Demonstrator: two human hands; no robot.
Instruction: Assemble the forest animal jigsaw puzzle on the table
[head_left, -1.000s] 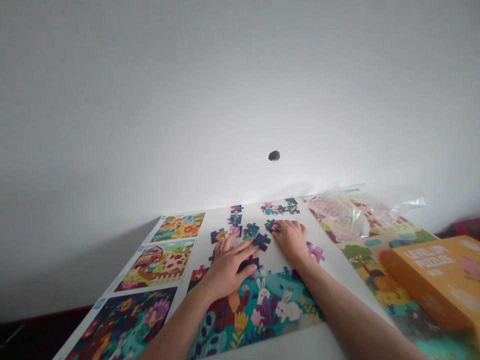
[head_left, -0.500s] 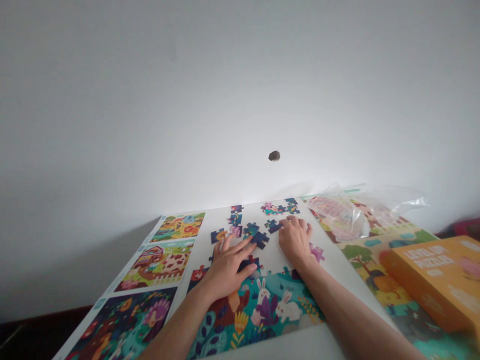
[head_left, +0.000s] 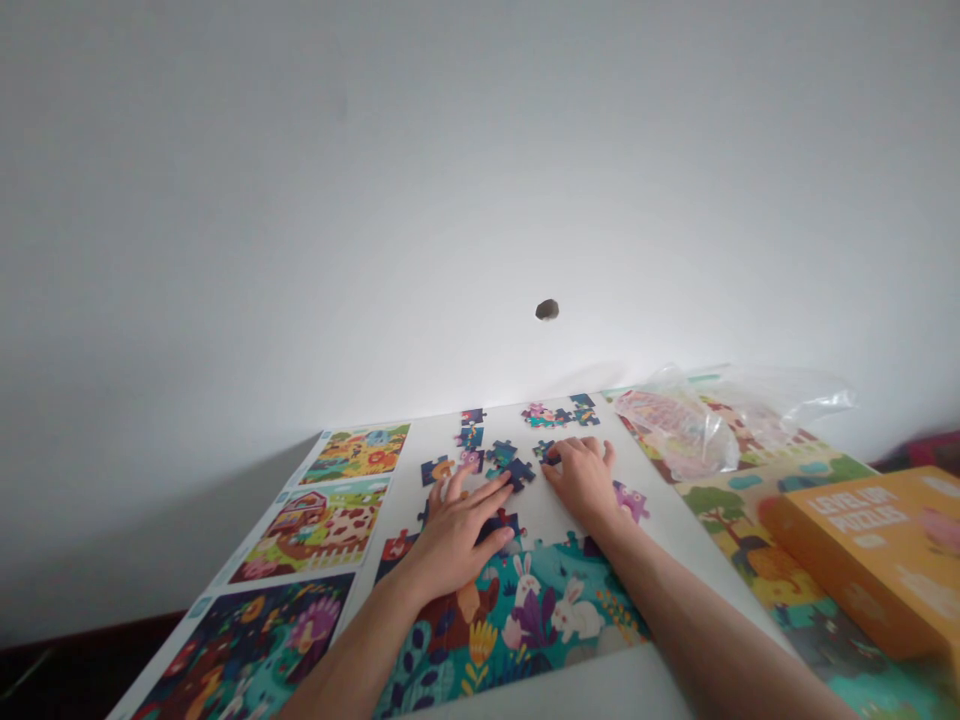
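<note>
My left hand [head_left: 457,530] lies with its fingers spread over the upper left of a partly assembled jigsaw puzzle [head_left: 525,630] with white rabbits and plants. Its index and middle fingertips touch the edge of a dark blue puzzle piece [head_left: 521,474]. My right hand [head_left: 581,480] is curled, its fingertips closed on a blue-green puzzle piece [head_left: 543,452] that they partly cover. Between the hands, a teal piece [head_left: 501,456] adjoins the dark blue one. A purple piece [head_left: 631,502] shows beside my right wrist.
Loose pieces [head_left: 472,437] and a joined cluster [head_left: 549,416] lie toward the wall. Printed pictures [head_left: 319,535] line the board's left side. On the right are a clear plastic bag [head_left: 705,435] and an orange puzzle box [head_left: 862,540]. The white wall [head_left: 450,200] has a hole [head_left: 547,310].
My right hand has shifted slightly left, and its fingers now cover more of the blue-green puzzle piece. My left hand stays almost in place.
</note>
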